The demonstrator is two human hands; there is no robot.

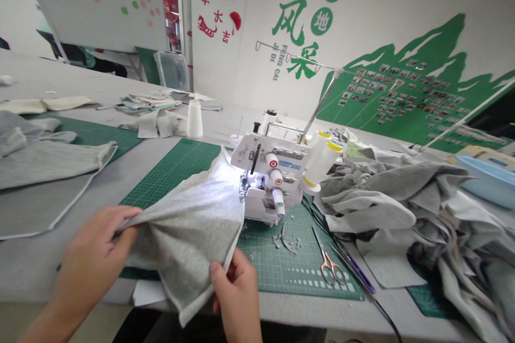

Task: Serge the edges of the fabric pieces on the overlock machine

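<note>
A piece of grey knit fabric (193, 220) stretches from the needle area of a white overlock sewing machine (269, 171) toward me. My left hand (96, 246) pinches its left side, where the cloth bunches into folds. With thumb and fingers, my right hand (237, 289) grips the white-edged right border near the lower corner. The machine's lamp lights the far end of the cloth, which lies at the presser foot. Whether the needle has hold of the fabric is hidden. Below the cloth lies a green cutting mat (306, 262).
Rose-handled scissors (332, 268), a purple tool (360, 273) and thread scraps (287, 238) lie right of the machine. Grey fabric heaps (434, 209) cover the right side beside a blue bin (486, 179). More fabric (52, 171) lies left. A white thread cone (195, 119) stands behind.
</note>
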